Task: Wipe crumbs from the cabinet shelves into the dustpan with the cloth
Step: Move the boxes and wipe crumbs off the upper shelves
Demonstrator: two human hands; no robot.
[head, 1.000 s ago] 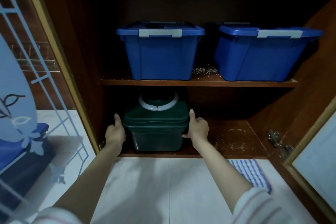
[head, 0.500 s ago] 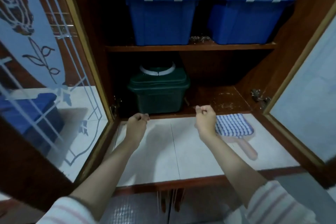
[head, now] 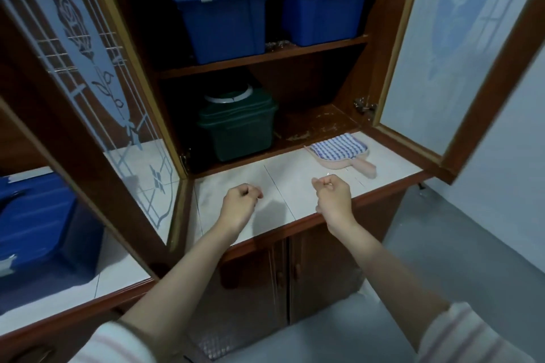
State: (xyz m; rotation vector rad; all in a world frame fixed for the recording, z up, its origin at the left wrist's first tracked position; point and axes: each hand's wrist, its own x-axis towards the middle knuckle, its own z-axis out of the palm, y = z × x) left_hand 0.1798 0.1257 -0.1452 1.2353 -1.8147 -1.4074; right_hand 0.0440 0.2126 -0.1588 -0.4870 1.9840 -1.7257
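Head view: the left hand (head: 239,205) and right hand (head: 333,197) hang over the tiled surface (head: 283,174), forearms stretched forward, fingers (head: 321,183) curled into fists and holding nothing. The striped cloth (head: 336,149) lies on the dustpan (head: 364,167), right of the hands, just beside the crumb-strewn lower shelf (head: 318,126).

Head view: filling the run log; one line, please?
left hand curled, empty | right hand curled, empty | cloth on dustpan | crumbs on lower shelf
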